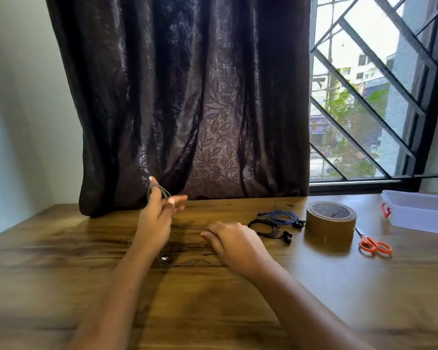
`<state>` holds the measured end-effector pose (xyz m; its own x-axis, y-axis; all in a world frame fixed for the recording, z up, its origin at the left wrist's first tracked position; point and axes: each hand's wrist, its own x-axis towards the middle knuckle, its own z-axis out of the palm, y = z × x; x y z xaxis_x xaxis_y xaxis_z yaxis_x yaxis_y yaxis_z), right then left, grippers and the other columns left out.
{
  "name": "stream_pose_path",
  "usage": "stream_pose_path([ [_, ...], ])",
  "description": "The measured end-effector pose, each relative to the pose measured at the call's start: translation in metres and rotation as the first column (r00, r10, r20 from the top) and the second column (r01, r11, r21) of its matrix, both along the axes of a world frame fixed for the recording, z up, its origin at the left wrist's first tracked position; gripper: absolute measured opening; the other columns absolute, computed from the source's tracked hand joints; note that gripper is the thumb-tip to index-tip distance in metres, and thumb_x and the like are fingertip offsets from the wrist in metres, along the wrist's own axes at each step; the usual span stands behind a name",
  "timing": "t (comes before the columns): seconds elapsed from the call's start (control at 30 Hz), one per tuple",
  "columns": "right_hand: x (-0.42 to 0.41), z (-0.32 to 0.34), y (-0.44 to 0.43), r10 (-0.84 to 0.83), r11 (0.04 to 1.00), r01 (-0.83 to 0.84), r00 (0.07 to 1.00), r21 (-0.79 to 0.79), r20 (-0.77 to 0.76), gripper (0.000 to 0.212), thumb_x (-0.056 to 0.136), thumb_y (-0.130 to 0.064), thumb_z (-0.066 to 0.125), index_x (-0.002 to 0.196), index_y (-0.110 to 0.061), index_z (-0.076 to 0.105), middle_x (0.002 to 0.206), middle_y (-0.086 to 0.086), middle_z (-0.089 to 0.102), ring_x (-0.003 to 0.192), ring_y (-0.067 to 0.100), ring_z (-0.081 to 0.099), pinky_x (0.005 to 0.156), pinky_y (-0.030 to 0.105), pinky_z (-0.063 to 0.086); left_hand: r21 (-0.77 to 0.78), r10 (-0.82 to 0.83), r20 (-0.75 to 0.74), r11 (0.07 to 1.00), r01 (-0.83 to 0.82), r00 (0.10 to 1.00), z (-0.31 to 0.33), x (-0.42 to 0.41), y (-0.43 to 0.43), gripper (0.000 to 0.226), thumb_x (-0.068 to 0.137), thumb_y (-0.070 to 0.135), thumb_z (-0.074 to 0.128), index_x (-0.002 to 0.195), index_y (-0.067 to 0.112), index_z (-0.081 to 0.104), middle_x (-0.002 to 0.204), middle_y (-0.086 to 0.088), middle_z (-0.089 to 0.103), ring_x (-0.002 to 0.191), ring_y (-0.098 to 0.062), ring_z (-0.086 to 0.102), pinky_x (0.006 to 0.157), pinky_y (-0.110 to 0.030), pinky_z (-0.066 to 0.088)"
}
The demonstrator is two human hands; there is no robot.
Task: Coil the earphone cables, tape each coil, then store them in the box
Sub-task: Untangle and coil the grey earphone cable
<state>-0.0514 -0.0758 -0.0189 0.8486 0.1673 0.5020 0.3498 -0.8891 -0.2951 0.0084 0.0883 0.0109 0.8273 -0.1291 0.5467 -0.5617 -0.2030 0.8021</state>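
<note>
Room first: a dark leaf-patterned curtain hangs behind and left of the tape roll, its hem bunched on the table edge. A pale wall stands far left of the roll. A window with a black diagonal grille rises behind the roll, with daylight, trees and buildings outside. The surface is a wooden table, brown with dark grain streaks, and the brown tape roll lies flat on it. A clear plastic box with a red clip sits right of the roll and slightly behind it. We note both hands well left of the roll. The left hand is raised off the wood, with loops of the grey earphone cable wound round its fingers. The right hand, nearer the roll, is low and curled, pinching a taut strand of that cable. The cable's slack and one earbud lie on the table in front of the hands. Orange-handled scissors lie just right of the roll. Blue earphones and black earphones lie in loose bundles just left of the roll.
</note>
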Motion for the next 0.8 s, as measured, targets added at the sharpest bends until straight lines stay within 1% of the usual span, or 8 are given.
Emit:
stream_pose_path([
  [0.1, 0.001, 0.002, -0.008, -0.044, 0.997, 0.034, 0.985, 0.062, 0.169, 0.030, 0.099, -0.047, 0.036, 0.092, -0.026, 0.057, 0.082, -0.007, 0.065, 0.069, 0.015, 0.061, 0.059, 0.030, 0.046, 0.257, -0.039, -0.107, 0.964, 0.065, 0.993, -0.006, -0.004, -0.008, 0.060, 0.099, 0.013, 0.041, 0.149, 0.030, 0.013, 0.085, 0.004, 0.065, 0.087, -0.013, 0.065, 0.087, -0.027, 0.045],
  [0.17, 0.002, 0.003, -0.013, -0.110, 0.988, 0.074, 0.956, 0.139, 0.271, 0.028, 0.097, -0.048, 0.042, 0.089, -0.026, 0.058, 0.079, -0.008, 0.065, 0.066, 0.014, 0.060, 0.055, 0.028, 0.041, 0.269, -0.163, -0.230, 0.937, 0.224, 0.959, -0.007, -0.010, -0.018, 0.051, 0.100, 0.012, 0.039, 0.147, 0.027, 0.025, 0.060, 0.007, 0.057, 0.059, -0.010, 0.059, 0.071, -0.027, 0.047],
  [0.23, 0.002, 0.002, -0.019, -0.176, 0.969, 0.106, 0.931, 0.223, 0.320, 0.026, 0.095, -0.048, 0.046, 0.085, -0.027, 0.058, 0.076, -0.008, 0.064, 0.063, 0.014, 0.059, 0.052, 0.027, 0.035, 0.267, -0.252, -0.272, 0.907, 0.325, 0.929, -0.003, -0.019, -0.027, 0.043, 0.101, 0.010, 0.035, 0.141, 0.025, 0.037, 0.047, 0.008, 0.045, 0.045, -0.006, 0.045, 0.055, -0.023, 0.043],
  [0.3, 0.002, 0.001, -0.023, -0.223, 0.955, 0.141, 0.919, 0.260, 0.324, 0.026, 0.095, -0.048, 0.046, 0.084, -0.027, 0.058, 0.076, -0.009, 0.064, 0.063, 0.015, 0.060, 0.052, 0.026, 0.033, 0.143, -0.375, -0.344, 0.885, 0.443, 0.861, 0.003, -0.027, -0.032, 0.040, 0.101, 0.007, 0.029, 0.135, 0.023, 0.044, 0.044, 0.009, 0.036, 0.039, -0.005, 0.035, 0.058, -0.023, 0.047],
  [0.37, 0.001, 0.000, -0.023, -0.247, 0.954, 0.171, 0.914, 0.246, 0.321, 0.028, 0.096, -0.048, 0.043, 0.085, -0.027, 0.058, 0.078, -0.009, 0.064, 0.064, 0.016, 0.061, 0.053, 0.027, 0.033, -0.033, -0.487, -0.419, 0.852, 0.523, 0.766, 0.007, -0.035, -0.031, 0.039, 0.101, 0.006, 0.027, 0.129, 0.019, 0.050, 0.045, 0.007, 0.031, 0.036, -0.005, 0.028, 0.082, -0.035, 0.054],
  [0.43, 0.002, 0.002, -0.022, -0.270, 0.952, 0.204, 0.913, 0.229, 0.306, 0.033, 0.097, -0.049, 0.037, 0.088, -0.025, 0.058, 0.082, -0.006, 0.066, 0.069, 0.020, 0.063, 0.054, 0.029, 0.035, -0.153, -0.557, -0.461, 0.816, 0.557, 0.690, 0.012, -0.041, -0.028, 0.037, 0.100, 0.008, 0.027, 0.125, 0.013, 0.054, 0.046, 0.005, 0.027, 0.034, -0.005, 0.023, 0.089, -0.045, 0.052],
  [0.7, 0.002, 0.001, -0.024, -0.268, 0.934, 0.197, 0.938, 0.299, 0.220, 0.038, 0.097, -0.049, 0.030, 0.092, -0.024, 0.059, 0.081, -0.006, 0.065, 0.072, 0.020, 0.062, 0.061, 0.035, 0.047, -0.226, -0.633, -0.548, 0.742, 0.632, 0.547, 0.019, -0.049, -0.023, 0.035, 0.100, 0.021, 0.031, 0.108, 0.006, 0.061, 0.042, 0.006, 0.025, 0.030, -0.002, 0.018, 0.066, -0.038, 0.057],
  [0.8, 0.003, -0.001, -0.024, -0.247, 0.921, 0.178, 0.955, 0.348, 0.167, 0.035, 0.099, -0.046, 0.032, 0.098, -0.024, 0.060, 0.080, -0.007, 0.065, 0.070, 0.016, 0.061, 0.059, 0.036, 0.049, -0.371, -0.740, -0.483, 0.657, 0.657, 0.468, 0.021, -0.048, -0.020, 0.037, 0.095, 0.023, 0.035, 0.117, 0.008, 0.062, 0.042, 0.007, 0.026, 0.030, -0.001, 0.020, 0.064, -0.037, 0.057],
])
